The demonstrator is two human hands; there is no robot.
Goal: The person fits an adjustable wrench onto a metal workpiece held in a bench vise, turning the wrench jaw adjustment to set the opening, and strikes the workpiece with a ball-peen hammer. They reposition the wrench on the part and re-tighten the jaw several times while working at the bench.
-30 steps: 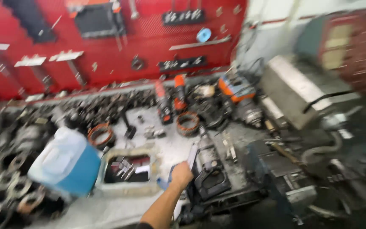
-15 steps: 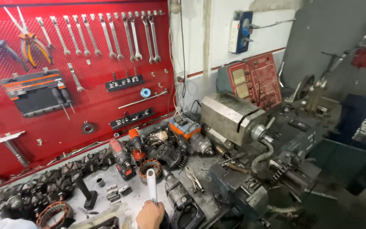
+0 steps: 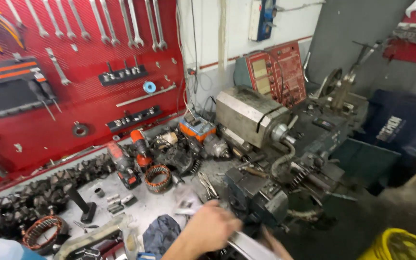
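My left hand [image 3: 208,230] is blurred at the bottom centre, above the cluttered workbench [image 3: 140,204]. It is closed around a silvery curved metal piece [image 3: 241,244] that runs to the lower edge. Fingers of my right hand [image 3: 275,248] show just right of that piece at the frame's bottom; their grip is unclear. A dark blue cloth [image 3: 162,233] lies left of my left hand. A grey metal block [image 3: 256,197] stands just beyond my hands. A copper-wound ring [image 3: 157,178] lies further back on the bench.
A red pegboard [image 3: 73,101] with hanging wrenches covers the wall at left. Red power tools [image 3: 123,163], dark engine parts and pliers [image 3: 208,185] crowd the bench. A grey lathe [image 3: 266,120] stands at right. A yellow bucket [image 3: 400,245] sits at the bottom right.
The view has swung right and lower toward the lathe. My hand has moved right across the bench, and the second hand's fingers have come into view.
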